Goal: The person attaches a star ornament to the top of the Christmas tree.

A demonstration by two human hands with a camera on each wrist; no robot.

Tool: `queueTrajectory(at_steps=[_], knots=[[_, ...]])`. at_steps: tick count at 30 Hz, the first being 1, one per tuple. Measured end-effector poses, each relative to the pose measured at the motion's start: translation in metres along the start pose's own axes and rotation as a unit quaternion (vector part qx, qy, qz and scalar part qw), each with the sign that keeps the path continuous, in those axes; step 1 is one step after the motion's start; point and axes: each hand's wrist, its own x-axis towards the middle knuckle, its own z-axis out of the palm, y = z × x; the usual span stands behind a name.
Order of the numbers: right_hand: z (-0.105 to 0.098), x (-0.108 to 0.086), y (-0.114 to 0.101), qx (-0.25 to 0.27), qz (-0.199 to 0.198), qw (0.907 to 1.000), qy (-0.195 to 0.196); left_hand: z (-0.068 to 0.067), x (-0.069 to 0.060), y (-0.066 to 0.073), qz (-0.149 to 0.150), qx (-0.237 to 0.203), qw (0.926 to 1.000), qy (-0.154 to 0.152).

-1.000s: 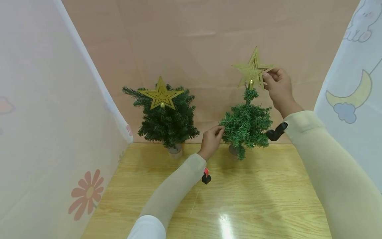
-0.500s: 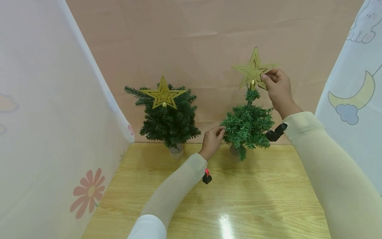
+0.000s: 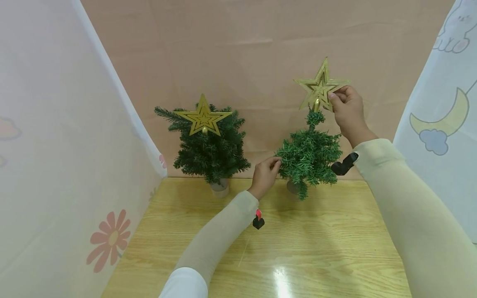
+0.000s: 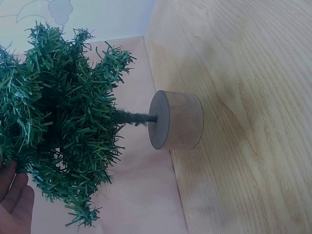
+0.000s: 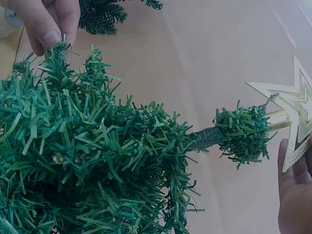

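In the head view, a small green artificial Christmas tree [image 3: 307, 159] stands at the back right. My right hand [image 3: 350, 114] pinches the lower right part of a gold star tree topper [image 3: 321, 87], whose shiny socket meets the tree's top tuft [image 3: 314, 118]. Seen from the right wrist, the gold socket [image 5: 279, 119] touches that tuft, though how far it sits over the stem is hidden. At the tree's left side, my left hand [image 3: 263, 177] pinches a branch tip [image 5: 57, 51]. The left wrist view shows the tree's round wooden base [image 4: 178, 120] on the table.
A darker artificial tree [image 3: 210, 157] stands left of my left hand, topped by another gold star [image 3: 203, 118]. The wooden table [image 3: 316, 244] meets a pinkish cloth backdrop [image 3: 242, 70]. Patterned cloth walls [image 3: 67, 132] close in both sides.
The star in my right hand has tilted slightly and shifted a little to the right. My left hand keeps its pinch on the branch, nearly still.
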Motion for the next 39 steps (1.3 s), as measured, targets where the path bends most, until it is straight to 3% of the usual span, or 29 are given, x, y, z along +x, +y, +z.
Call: queueTrajectory(at_steps=[16,27,39], knots=[[-0.0001,0.0045,0.0032,0.061,0.014,0.9979,-0.016,-0.0028,0.0006,0.0030,-0.015,-0.006,0.9998,-0.006],[0.0007,0.0073,0.0081,0.021,-0.015,0.9989,-0.038,-0.0050,-0.0012,0.0018,-0.016,-0.016,0.9997,-0.007],[0.0052,0.0084,0.0084,0.064,0.002,0.9971,-0.039,-0.0051,-0.0006,0.0009,-0.016,-0.005,0.9998,-0.009]])
